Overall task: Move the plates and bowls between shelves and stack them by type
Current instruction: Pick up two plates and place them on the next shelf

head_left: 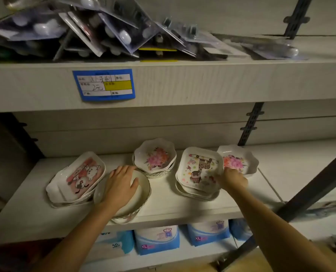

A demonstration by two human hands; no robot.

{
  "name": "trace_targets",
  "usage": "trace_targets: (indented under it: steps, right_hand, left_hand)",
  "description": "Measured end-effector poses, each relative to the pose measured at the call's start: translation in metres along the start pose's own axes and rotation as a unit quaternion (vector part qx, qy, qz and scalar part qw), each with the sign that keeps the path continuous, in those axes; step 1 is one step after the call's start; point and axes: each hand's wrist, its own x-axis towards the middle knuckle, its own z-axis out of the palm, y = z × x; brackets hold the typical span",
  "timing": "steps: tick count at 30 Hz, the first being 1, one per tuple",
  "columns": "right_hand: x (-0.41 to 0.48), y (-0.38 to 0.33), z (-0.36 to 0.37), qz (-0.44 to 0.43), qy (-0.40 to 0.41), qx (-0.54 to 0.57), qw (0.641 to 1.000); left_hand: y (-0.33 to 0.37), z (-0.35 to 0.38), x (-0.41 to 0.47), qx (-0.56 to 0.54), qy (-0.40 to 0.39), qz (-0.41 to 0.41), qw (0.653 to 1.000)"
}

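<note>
The fingers (123, 170) of the left hand (120, 185) lie spread and flat over the plain white round bowl with a woven-look outer wall (141, 193), palm pressing into its hollow rather than curled round anything, while the right hand (233, 179) pinches the near right rim of the white square plate printed with a cartoon giraffe (199, 169), fingertips closed on the edge and the plate tilted up off the stack of like plates beneath it. These pieces look like thin melamine or plastic: light, stiff, glossy and probably slippery, so a grip at the rim with thumb above and fingers below seems safest, and the round bowl, which overhangs the front edge of the pale wooden shelf (182, 205), would be better lifted than slid. All the ware sits on this middle shelf: a tilted stack of oblong plates with a pink cartoon print (78, 175) at left, just beside the bowl; scalloped bowls with a pink flower print (156, 156) stacked behind; another flowered dish (239, 160) at far right, partly behind the giraffe plate.
</note>
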Motion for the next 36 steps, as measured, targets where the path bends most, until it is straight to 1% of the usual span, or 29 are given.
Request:
trace_targets:
  steps: [2, 5, 7, 11, 15, 16, 18, 21, 23, 25, 29, 33, 36]
  right_hand:
    - [0.002, 0.001, -0.002, 0.008, -0.013, -0.008, 1.0]
    - [0.006, 0.0, -0.006, -0.008, -0.027, -0.011, 1.0]
    - [0.008, 0.0, -0.01, -0.023, -0.028, -0.012, 0.999]
    - [0.01, 0.004, -0.018, -0.085, -0.015, 0.039, 0.995]
    - [0.001, 0.006, -0.032, -0.138, -0.001, 0.085, 0.987]
    - [-0.002, 0.007, -0.035, -0.147, 0.007, 0.094, 0.985]
    - [-0.009, 0.009, -0.039, -0.155, 0.012, 0.101, 0.983]
    - [-0.017, 0.012, -0.042, -0.152, 0.011, 0.086, 0.985]
    - [-0.021, 0.011, -0.044, -0.148, 0.016, 0.083, 0.985]
    - [-0.024, 0.012, -0.044, -0.144, 0.025, 0.092, 0.985]
    - [-0.029, 0.014, -0.042, -0.128, 0.019, 0.119, 0.984]
    - [-0.03, 0.015, -0.04, -0.119, 0.017, 0.113, 0.986]
    - [-0.032, 0.015, -0.039, -0.11, 0.019, 0.112, 0.987]
  left_hand:
    - [-0.002, -0.001, 0.0, -0.01, -0.007, -0.007, 1.0]
    - [-0.009, 0.001, 0.001, 0.012, -0.017, -0.018, 1.0]
    - [-0.011, 0.003, 0.004, 0.008, -0.007, -0.025, 1.0]
    - [-0.011, 0.008, 0.017, -0.018, -0.004, -0.043, 0.999]
    - [-0.009, 0.018, 0.04, -0.076, -0.011, -0.102, 0.992]
    - [-0.008, 0.02, 0.047, -0.081, -0.022, -0.121, 0.989]
    - [-0.007, 0.023, 0.06, -0.055, -0.044, -0.143, 0.987]
    - [-0.006, 0.026, 0.078, -0.012, -0.089, -0.175, 0.98]
    - [-0.007, 0.027, 0.088, -0.006, -0.13, -0.201, 0.971]
    - [-0.009, 0.028, 0.095, -0.015, -0.154, -0.212, 0.965]
    - [-0.006, 0.024, 0.103, -0.057, -0.169, -0.203, 0.963]
    - [-0.006, 0.017, 0.111, -0.026, -0.205, -0.192, 0.959]
    - [-0.006, 0.017, 0.113, -0.021, -0.214, -0.184, 0.959]
